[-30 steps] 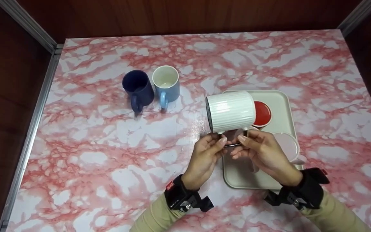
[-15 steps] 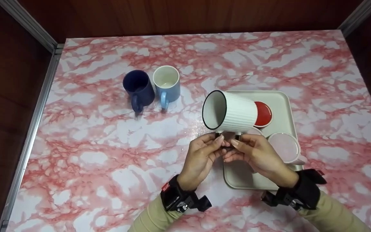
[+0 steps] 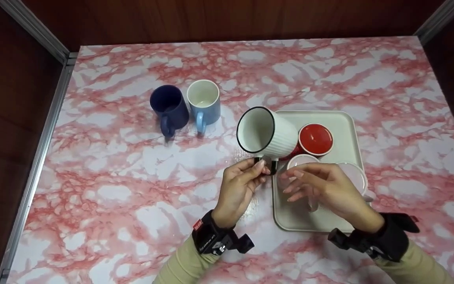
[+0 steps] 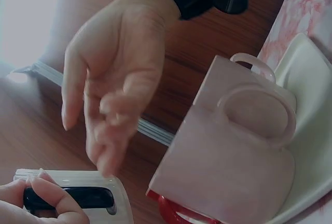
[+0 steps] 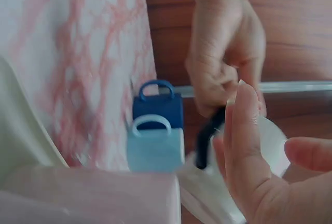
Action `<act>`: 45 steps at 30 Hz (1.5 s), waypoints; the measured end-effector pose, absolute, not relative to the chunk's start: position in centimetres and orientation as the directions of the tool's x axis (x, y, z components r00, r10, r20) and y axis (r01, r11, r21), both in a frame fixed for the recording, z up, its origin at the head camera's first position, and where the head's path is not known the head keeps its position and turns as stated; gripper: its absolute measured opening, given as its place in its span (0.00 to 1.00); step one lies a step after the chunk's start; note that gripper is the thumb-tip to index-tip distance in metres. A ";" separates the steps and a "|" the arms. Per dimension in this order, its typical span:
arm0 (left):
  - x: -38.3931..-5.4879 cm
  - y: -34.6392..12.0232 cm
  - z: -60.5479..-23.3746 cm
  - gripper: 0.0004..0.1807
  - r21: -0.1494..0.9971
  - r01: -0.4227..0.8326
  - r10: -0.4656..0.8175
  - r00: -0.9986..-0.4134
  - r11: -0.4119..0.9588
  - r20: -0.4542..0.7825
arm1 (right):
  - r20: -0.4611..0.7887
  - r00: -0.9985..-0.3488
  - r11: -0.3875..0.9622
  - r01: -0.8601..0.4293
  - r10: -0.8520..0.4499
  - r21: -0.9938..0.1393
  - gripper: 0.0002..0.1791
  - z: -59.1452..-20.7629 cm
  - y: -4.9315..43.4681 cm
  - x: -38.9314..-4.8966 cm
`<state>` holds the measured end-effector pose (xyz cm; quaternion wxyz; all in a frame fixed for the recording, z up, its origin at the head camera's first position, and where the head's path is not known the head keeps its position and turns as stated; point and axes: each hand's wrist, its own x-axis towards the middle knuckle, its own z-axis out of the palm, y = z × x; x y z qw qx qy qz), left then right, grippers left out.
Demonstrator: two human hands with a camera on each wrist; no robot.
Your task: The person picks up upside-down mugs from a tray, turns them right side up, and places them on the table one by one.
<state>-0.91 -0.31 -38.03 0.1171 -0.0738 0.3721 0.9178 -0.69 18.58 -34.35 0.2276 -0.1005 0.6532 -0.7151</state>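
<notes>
My left hand (image 3: pixel 238 189) pinches the black handle (image 4: pixel 83 197) of a white ribbed mug (image 3: pixel 268 132) with a black rim. The mug is tipped on its side in the air, its mouth facing left and toward the head camera. My right hand (image 3: pixel 327 189) has come off the mug, its fingers loosely bent and nothing between them. It hovers over a cream tray (image 3: pixel 313 223). On that tray stand a pale pink mug (image 4: pixel 223 167), partly hidden by the right hand, a second pink mug (image 3: pixel 353 177) and a red mug (image 3: pixel 316 139).
A dark blue mug (image 3: pixel 172 106) and a light blue mug (image 3: pixel 207 104) stand upright side by side, left of the tray, handles toward me. The table (image 3: pixel 112 169) has a red and white marbled top. Dark wood panels (image 3: pixel 227 19) enclose its back and sides.
My right hand has let go of the handle and moved right. My left hand has shifted slightly left with the white mug, whose mouth has turned toward the head camera.
</notes>
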 end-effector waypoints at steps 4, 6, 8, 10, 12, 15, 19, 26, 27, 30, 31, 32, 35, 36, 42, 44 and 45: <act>-1.4 -0.5 -38.6 0.10 0.681 -0.251 0.122 -0.965 -0.688 -0.233 | -0.131 -0.903 0.011 0.139 -0.409 -0.990 0.16 -33.8 19.4 -0.8; -1.7 -0.6 -39.0 0.11 0.692 -0.243 0.104 -0.966 -0.680 -0.237 | -0.123 -0.928 0.021 0.123 -0.350 -0.992 0.15 -33.6 19.9 -0.9; -2.1 -0.6 -39.4 0.12 0.697 -0.239 0.087 -0.965 -0.676 -0.246 | -0.086 -0.955 0.035 0.079 -0.283 -0.996 0.14 -33.4 20.4 -1.1; -2.6 -0.7 -39.8 0.13 0.707 -0.233 0.071 -0.966 -0.667 -0.250 | -0.042 -0.970 0.023 0.038 -0.238 -0.999 0.13 -33.4 21.1 -1.3; -3.1 -0.7 -40.2 0.14 0.717 -0.229 0.057 -0.965 -0.658 -0.256 | 0.004 -0.977 0.027 -0.010 -0.214 -1.000 0.13 -33.4 22.0 -1.6; -3.9 -0.8 -40.5 0.14 0.742 -0.223 0.035 -0.965 -0.633 -0.261 | 0.049 -0.981 0.025 -0.055 -0.190 -0.998 0.13 -33.4 23.3 -2.0; -4.8 -0.8 -41.1 0.14 0.761 -0.205 0.005 -0.966 -0.615 -0.257 | 0.072 -0.991 0.094 -0.083 -0.115 -0.992 0.14 -33.6 24.6 -2.4; -6.3 -0.8 -42.2 0.14 0.794 -0.190 -0.037 -0.966 -0.577 -0.257 | 0.046 -0.999 0.202 -0.050 -0.029 -0.978 0.14 -34.0 26.0 -2.9; -6.5 -0.9 -42.3 0.14 0.795 -0.193 -0.039 -0.964 -0.575 -0.263 | 0.038 -0.999 0.201 -0.041 -0.022 -0.979 0.14 -34.1 26.2 -2.9; -7.1 -0.9 -42.6 0.14 0.799 -0.203 -0.049 -0.959 -0.566 -0.278 | 0.028 -1.000 0.213 -0.029 -0.005 -0.977 0.14 -34.2 26.6 -3.0; -7.2 -1.0 -42.6 0.14 0.799 -0.210 -0.050 -0.957 -0.563 -0.286 | 0.030 -1.000 0.209 -0.030 -0.003 -0.977 0.14 -34.2 26.7 -3.1; -7.4 -1.0 -42.7 0.14 0.799 -0.212 -0.052 -0.956 -0.562 -0.290 | 0.030 -1.000 0.202 -0.029 0.000 -0.979 0.14 -34.3 26.8 -3.1; -7.8 -1.0 -42.9 0.14 0.809 -0.223 -0.054 -0.953 -0.545 -0.299 | 0.029 -1.000 0.198 -0.027 0.009 -0.980 0.14 -34.4 27.1 -3.1; -8.0 -1.0 -43.0 0.15 0.812 -0.226 -0.053 -0.952 -0.538 -0.300 | 0.027 -1.000 0.198 -0.024 0.011 -0.980 0.15 -34.4 27.2 -3.1; -8.8 -0.9 -43.3 0.14 0.837 -0.243 -0.076 -0.945 -0.490 -0.318 | 0.029 -1.000 0.206 -0.030 -0.007 -0.978 0.15 -34.5 27.5 -3.2; -9.1 -0.8 -43.3 0.14 0.847 -0.232 -0.091 -0.946 -0.479 -0.311 | 0.036 -0.999 0.201 -0.040 -0.022 -0.979 0.15 -34.5 27.6 -3.2; -9.3 -0.7 -43.3 0.14 0.852 -0.224 -0.099 -0.947 -0.473 -0.304 | 0.039 -0.999 0.199 -0.044 -0.029 -0.979 0.15 -34.5 27.6 -3.2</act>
